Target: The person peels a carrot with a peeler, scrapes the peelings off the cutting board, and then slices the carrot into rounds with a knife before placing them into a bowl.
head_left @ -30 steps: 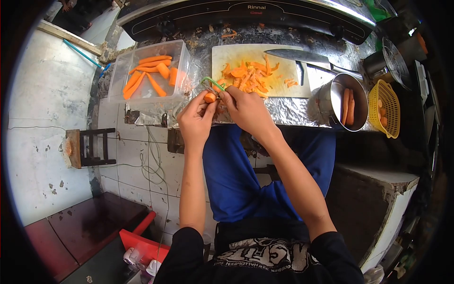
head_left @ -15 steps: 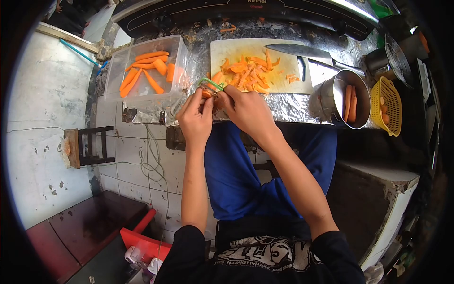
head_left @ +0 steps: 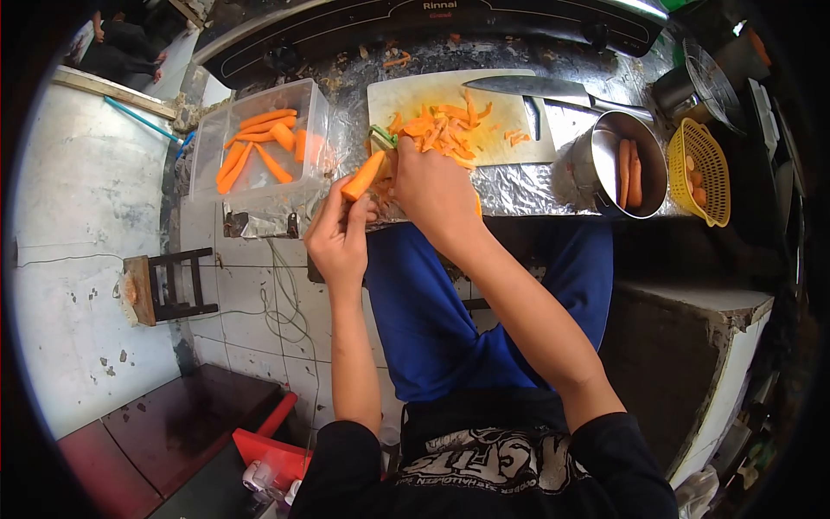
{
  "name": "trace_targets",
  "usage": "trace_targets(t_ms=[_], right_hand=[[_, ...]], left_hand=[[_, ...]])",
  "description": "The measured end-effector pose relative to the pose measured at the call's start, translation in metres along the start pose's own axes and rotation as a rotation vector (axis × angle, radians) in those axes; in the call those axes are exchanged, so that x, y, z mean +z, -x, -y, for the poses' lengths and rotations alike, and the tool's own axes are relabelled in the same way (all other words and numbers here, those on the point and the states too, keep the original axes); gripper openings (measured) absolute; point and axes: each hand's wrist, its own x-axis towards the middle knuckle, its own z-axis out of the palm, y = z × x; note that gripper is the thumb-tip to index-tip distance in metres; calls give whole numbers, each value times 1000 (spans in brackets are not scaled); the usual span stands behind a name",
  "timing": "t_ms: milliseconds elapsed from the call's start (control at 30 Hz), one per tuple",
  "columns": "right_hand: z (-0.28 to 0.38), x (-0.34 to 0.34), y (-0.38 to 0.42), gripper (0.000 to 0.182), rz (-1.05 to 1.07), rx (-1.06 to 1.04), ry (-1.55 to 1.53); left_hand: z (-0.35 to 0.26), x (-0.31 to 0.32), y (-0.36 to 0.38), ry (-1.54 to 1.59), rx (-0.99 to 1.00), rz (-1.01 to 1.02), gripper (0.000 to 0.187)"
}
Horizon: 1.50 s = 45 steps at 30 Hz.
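My left hand (head_left: pixel 337 238) is closed around the lower end of a peeled-looking orange carrot (head_left: pixel 365 176), its other end pointing up and away from me. Just right of it, my right hand (head_left: pixel 435 183) is closed, knuckles up, on what appears to be a peeler (head_left: pixel 382 137); only its green part shows past the fingers. Both hands are over the foil-covered front edge of the counter. Behind the right hand, a heap of carrot peels (head_left: pixel 441 128) lies on a white cutting board (head_left: pixel 406 85).
A clear plastic box (head_left: pixel 203 164) with several carrots stands left. A large knife (head_left: pixel 532 86) rests across the board's back right. On the right are a steel pot (head_left: pixel 603 173) holding carrots and a yellow basket (head_left: pixel 718 164). A black stove (head_left: pixel 363 36) lines the back.
My hands have moved apart slightly. The left has drawn down and left, exposing the carrot. The right has turned knuckles up and shifted left. The whole view has shifted a little.
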Motion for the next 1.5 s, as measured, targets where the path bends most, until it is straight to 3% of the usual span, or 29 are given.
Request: trace_targets(t_ms=[300, 500, 800, 1300, 1367, 1500], right_hand=[[-14, -15, 6, 28, -142, -34, -238], [-15, -21, 23, 26, -44, -198, -358], [-16, -11, 21, 26, -15, -184, -333], [-3, 5, 20, 34, -28, -127, -308], [-4, 11, 21, 34, -52, -118, -337], [-10, 8, 10, 33, -59, -122, -264]], left_hand=[[8, -4, -4, 116, -122, 18, 27], [16, 14, -9, 264, -179, 0, 23], [21, 16, -10, 344, -128, 72, 28], [24, 15, -6, 30, -63, -40, 18], [19, 15, -7, -128, 10, -34, 19], [26, 19, -4, -158, 91, -48, 23]])
